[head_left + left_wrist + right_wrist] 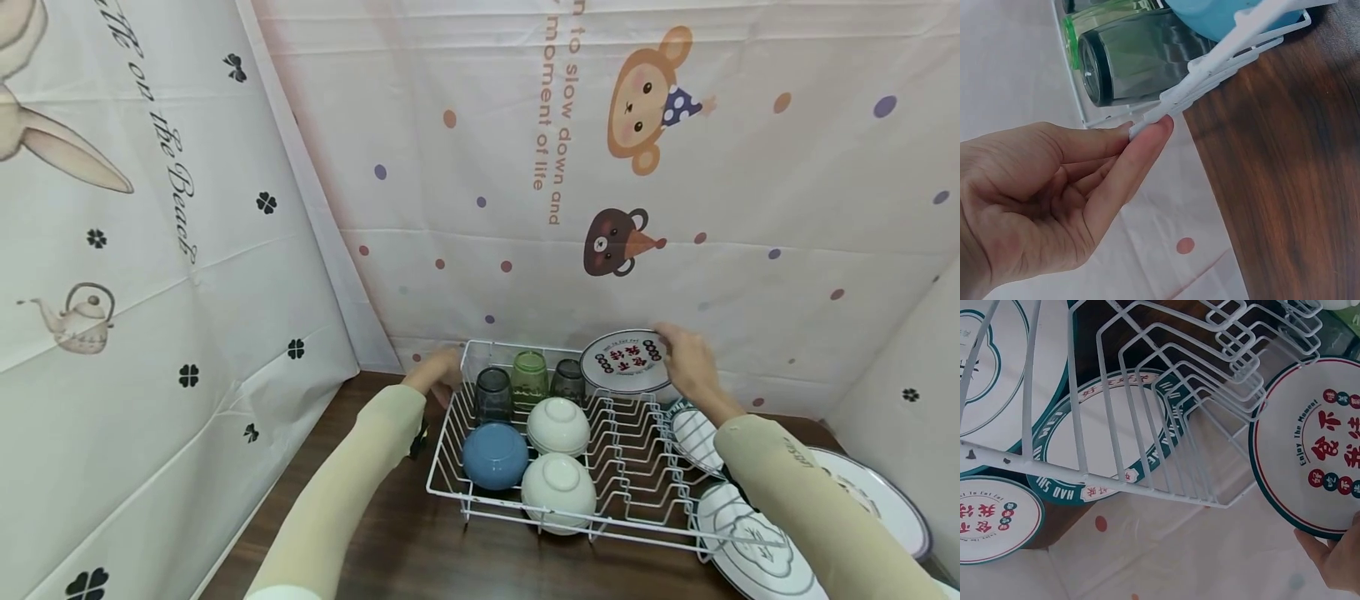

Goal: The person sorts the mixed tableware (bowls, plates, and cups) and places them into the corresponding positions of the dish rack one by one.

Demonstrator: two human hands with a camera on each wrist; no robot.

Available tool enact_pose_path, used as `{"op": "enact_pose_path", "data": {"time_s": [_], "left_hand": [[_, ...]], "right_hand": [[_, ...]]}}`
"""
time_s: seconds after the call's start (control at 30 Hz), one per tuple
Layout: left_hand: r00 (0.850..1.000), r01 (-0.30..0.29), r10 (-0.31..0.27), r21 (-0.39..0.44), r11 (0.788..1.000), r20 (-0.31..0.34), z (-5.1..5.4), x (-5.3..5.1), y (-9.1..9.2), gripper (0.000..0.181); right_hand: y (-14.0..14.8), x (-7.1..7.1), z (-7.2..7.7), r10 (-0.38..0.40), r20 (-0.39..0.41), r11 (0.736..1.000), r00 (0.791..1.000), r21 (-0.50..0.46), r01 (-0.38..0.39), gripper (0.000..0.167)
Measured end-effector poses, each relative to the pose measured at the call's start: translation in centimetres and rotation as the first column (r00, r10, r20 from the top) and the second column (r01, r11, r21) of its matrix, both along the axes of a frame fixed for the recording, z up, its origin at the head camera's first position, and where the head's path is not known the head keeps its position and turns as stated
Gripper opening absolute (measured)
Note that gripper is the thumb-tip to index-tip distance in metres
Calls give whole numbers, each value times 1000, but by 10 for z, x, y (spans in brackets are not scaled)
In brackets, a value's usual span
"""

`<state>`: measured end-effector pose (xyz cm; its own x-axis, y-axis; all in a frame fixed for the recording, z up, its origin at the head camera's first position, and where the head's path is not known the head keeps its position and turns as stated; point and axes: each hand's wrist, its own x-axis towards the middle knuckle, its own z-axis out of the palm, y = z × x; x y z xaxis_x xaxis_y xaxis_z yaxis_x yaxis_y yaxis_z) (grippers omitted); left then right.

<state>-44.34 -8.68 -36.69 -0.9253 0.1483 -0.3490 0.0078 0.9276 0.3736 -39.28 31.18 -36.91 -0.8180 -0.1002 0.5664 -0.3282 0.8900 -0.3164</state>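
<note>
My left hand (444, 372) pinches the white wire rack's back left rim; in the left wrist view thumb and fingers of the hand (1054, 194) meet on the rack's wire (1200, 75). At the rack's back, my right hand (692, 367) holds a round plate (626, 361) with red lettering by its right edge. That plate (1316, 447) stands tilted up at the slots, and part of the right hand (1338, 559) shows at its edge in the right wrist view. The rack (525, 521) holds dark and green glasses (530, 379), a blue bowl (495, 456) and white bowls (558, 492), upside down.
Right of the rack, several plates lie on the brown table (390, 533), among them a large one (765, 542) and a green-rimmed one (1110, 434), partly behind the right forearm. A smaller red-lettered plate (991, 519) lies beside them. Printed cloth (465, 108) hangs behind and at the sides.
</note>
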Motion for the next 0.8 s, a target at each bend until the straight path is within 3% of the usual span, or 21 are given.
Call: {"op": "enact_pose_path", "data": {"time_s": [0.07,0.33,0.5,0.63,0.8], "left_hand": [[996,-65,58,91,994,71,1,1,-1,8],[997,-25,22,39,999,71,1,-5,1,17],[997,-31,27,52,998,77,-2,-5,1,28],[995,-52,44,84,995,95,-2,-6,2,39],[996,-23,17,62,998,93,-2,-7,3,49]], "right_hand": [[-2,-1,-1,6,13,1000,1000,18,-6,48],[-10,-4,-1,9,99,995,995,95,-18,49],[-12,-12,0,-8,143,987,990,157,-14,43],[-14,-19,2,-20,215,979,976,203,-24,51],[-15,-26,5,-9,272,956,962,284,-71,57]]}}
